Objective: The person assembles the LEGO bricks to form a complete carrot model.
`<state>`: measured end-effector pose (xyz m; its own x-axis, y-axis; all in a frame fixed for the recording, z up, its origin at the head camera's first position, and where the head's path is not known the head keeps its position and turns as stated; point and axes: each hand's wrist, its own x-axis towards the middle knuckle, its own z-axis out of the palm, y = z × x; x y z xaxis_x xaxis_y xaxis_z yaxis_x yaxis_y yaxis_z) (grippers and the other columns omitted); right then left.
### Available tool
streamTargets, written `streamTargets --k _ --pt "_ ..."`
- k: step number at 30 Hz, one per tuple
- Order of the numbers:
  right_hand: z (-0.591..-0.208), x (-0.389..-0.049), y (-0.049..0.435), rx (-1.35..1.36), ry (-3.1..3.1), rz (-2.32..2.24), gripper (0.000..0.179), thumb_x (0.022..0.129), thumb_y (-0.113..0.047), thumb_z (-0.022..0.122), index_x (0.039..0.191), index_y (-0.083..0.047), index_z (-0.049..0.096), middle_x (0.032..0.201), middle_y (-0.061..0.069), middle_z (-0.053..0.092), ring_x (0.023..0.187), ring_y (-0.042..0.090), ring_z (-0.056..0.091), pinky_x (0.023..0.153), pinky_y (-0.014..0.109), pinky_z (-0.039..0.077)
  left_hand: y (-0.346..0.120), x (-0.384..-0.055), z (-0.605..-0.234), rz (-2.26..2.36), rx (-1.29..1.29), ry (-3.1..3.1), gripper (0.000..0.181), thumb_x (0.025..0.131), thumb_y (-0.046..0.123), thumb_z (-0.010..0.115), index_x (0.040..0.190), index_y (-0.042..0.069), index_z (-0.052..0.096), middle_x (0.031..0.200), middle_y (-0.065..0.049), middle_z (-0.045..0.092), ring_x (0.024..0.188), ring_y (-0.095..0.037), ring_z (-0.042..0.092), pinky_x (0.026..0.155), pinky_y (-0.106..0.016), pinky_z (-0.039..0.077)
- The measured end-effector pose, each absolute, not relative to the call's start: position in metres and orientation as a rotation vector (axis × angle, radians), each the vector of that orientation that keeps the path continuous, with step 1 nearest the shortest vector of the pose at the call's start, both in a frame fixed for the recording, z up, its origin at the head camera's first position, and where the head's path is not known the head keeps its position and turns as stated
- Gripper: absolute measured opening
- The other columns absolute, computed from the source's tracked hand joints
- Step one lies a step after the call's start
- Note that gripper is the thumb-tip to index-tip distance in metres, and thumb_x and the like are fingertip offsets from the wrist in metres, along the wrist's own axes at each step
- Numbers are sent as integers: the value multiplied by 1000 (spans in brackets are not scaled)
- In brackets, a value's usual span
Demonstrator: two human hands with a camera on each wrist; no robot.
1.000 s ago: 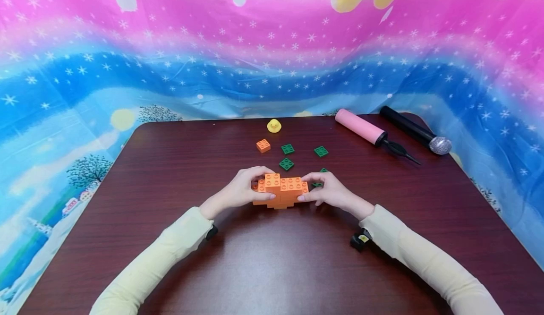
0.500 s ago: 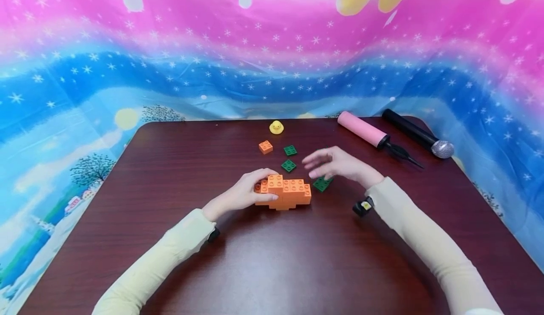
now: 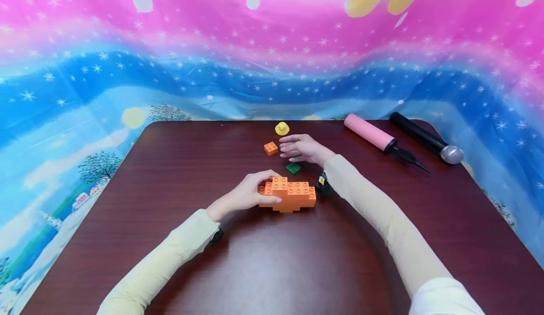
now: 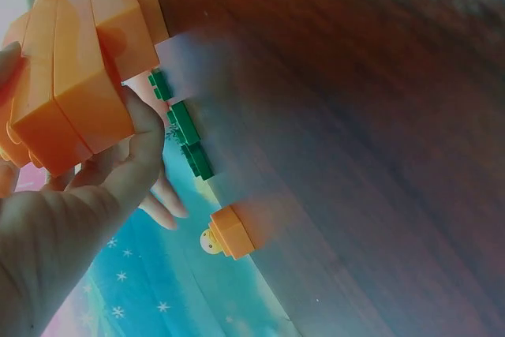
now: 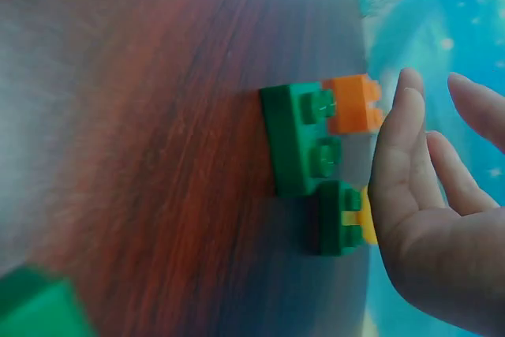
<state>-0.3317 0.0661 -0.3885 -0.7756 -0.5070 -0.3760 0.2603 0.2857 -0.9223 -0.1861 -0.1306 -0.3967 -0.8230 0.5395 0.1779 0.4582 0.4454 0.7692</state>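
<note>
My left hand grips the left end of a stepped block of joined orange toy bricks, thumb on its near side. In the left wrist view the fingers curl round the orange build. My right hand is spread above the table with nothing in it, just right of a loose orange brick. Below its fingers lies a flat green brick. The right wrist view shows green bricks and the orange brick beside the straight fingers.
A yellow rubber duck sits at the table's back edge. To the right lie a pink hand pump and a black microphone. A patterned cloth hangs behind the dark wood table.
My right hand has let go of the orange build's right end and moved forward and left over the loose bricks. The left hand keeps its hold on the build.
</note>
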Motion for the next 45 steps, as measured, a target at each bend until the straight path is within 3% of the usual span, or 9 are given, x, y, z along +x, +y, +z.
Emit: streamTargets --k 11,15,23,34,41,45 --pt "-403 -347 54 -141 1945 -1548 63 94 3 50 151 -13 28 153 9 35 123 30 56 101 43 45 -122 -188 -398 1288 885 2564 41 80 24 78 115 14 59 105 -2 66 94 -15 59 86 -30 49" --pt "-406 -346 48 -169 1915 -1512 66 95 4 49 152 -15 23 155 9 30 121 30 57 95 40 49 -124 -185 -399 1291 881 2557 40 80 24 78 114 13 59 104 -2 66 94 -14 58 84 -29 49" --pt "-409 -344 36 -215 1940 -1495 67 92 10 47 151 -15 27 158 6 21 118 29 59 83 32 54 -123 -185 -397 1294 927 2569 38 78 22 79 110 12 59 100 -2 66 93 -15 58 86 -31 48" --pt "-414 -345 23 -139 1983 -1524 54 93 8 50 143 -9 40 134 19 51 107 24 65 76 27 56 -127 -187 -397 1285 941 2594 37 78 22 79 108 12 60 100 -1 65 94 -15 59 87 -30 48" --pt "-410 -343 19 -155 1982 -1520 51 93 7 50 141 -8 43 126 20 55 90 15 69 73 24 56 -132 -187 -396 1294 908 2596 37 79 21 79 109 11 59 102 -2 65 98 -17 58 89 -32 48" --pt "-403 -338 18 -201 1991 -1499 49 94 6 51 141 -7 43 128 20 53 88 14 68 74 25 55 -134 -188 -396 1305 903 2592 37 79 21 79 109 11 59 101 -2 65 96 -16 59 88 -33 48"
